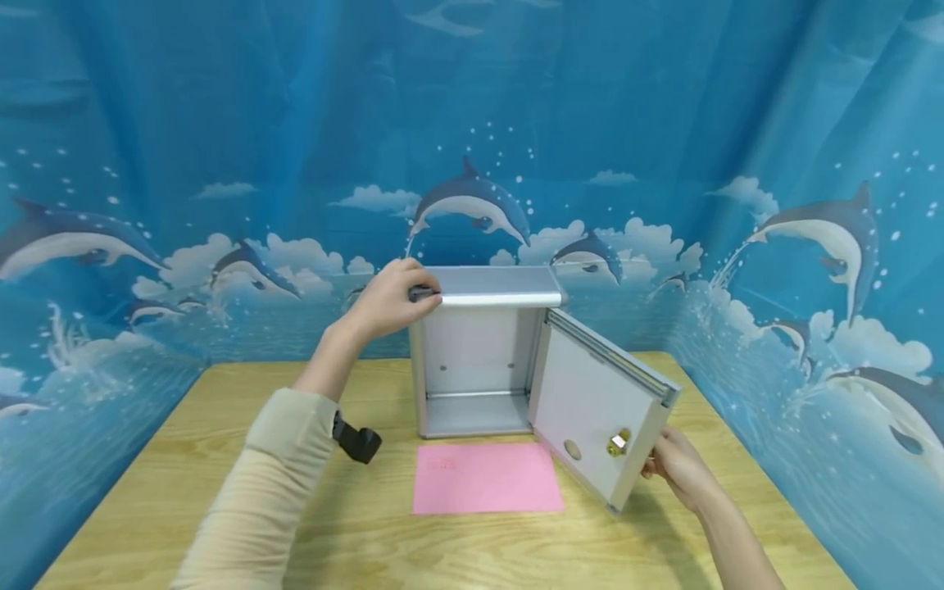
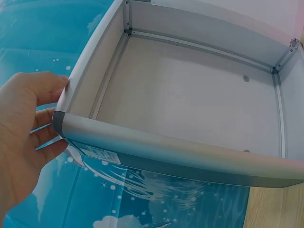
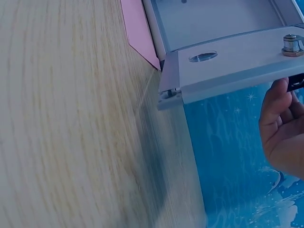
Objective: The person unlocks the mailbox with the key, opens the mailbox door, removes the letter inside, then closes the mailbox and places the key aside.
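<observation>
A silvery metal lockbox [image 1: 487,287] stands upright on the table, its hinged door [image 1: 590,401] swung out to the right. No contents show inside. My left hand [image 1: 394,299] grips the top left corner of the box; in the left wrist view the thumb [image 2: 52,83] lies on the side wall, fingers around the dark corner cap [image 2: 58,122]. At the door's free edge is my right hand [image 1: 682,467], its fingers curled at a black key-like piece [image 3: 295,83] on the outer face, behind the brass lock [image 1: 618,442]. A pink envelope [image 1: 487,479] lies flat before the box.
The wooden table [image 1: 354,524] runs out to both sides of the box. A blue dolphin-print curtain [image 1: 295,164] hangs behind and along both sides. A black wrist camera [image 1: 359,442] sits at my left sleeve. The door's lower edge overhangs the table near the envelope.
</observation>
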Demonstrator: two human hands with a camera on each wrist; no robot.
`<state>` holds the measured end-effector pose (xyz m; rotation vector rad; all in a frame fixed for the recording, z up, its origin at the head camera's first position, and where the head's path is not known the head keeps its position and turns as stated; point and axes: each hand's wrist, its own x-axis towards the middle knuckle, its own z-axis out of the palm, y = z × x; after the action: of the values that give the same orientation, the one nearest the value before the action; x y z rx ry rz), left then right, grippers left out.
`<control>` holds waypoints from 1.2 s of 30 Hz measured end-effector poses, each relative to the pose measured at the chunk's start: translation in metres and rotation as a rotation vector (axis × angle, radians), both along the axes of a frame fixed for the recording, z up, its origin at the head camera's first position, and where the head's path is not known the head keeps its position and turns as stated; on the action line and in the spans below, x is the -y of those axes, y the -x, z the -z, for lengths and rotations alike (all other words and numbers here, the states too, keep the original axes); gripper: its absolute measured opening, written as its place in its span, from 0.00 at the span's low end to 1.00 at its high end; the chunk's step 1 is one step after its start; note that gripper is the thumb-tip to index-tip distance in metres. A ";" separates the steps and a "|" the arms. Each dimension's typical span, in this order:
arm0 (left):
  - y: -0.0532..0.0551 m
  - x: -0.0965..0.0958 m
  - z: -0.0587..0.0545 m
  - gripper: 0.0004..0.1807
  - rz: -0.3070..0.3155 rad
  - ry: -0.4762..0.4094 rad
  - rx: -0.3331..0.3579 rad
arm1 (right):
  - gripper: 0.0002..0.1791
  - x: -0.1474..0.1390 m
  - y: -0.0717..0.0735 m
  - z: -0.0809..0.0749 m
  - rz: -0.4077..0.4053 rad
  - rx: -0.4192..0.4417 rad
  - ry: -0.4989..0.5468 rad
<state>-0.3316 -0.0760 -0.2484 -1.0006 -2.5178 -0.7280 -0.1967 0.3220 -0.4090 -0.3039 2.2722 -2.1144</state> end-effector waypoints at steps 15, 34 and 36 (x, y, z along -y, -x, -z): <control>0.000 -0.001 -0.002 0.10 -0.007 0.021 -0.027 | 0.18 0.006 0.001 -0.002 -0.285 -0.040 -0.036; -0.001 -0.001 0.001 0.10 -0.022 0.007 -0.021 | 0.12 0.050 0.009 -0.005 -0.559 -0.013 -0.020; -0.001 -0.001 0.001 0.10 -0.019 0.009 -0.026 | 0.12 0.056 0.010 -0.005 -0.567 -0.010 -0.034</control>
<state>-0.3310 -0.0754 -0.2497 -0.9818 -2.5068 -0.6945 -0.2070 0.2660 -0.4041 -0.8400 1.9118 -1.7766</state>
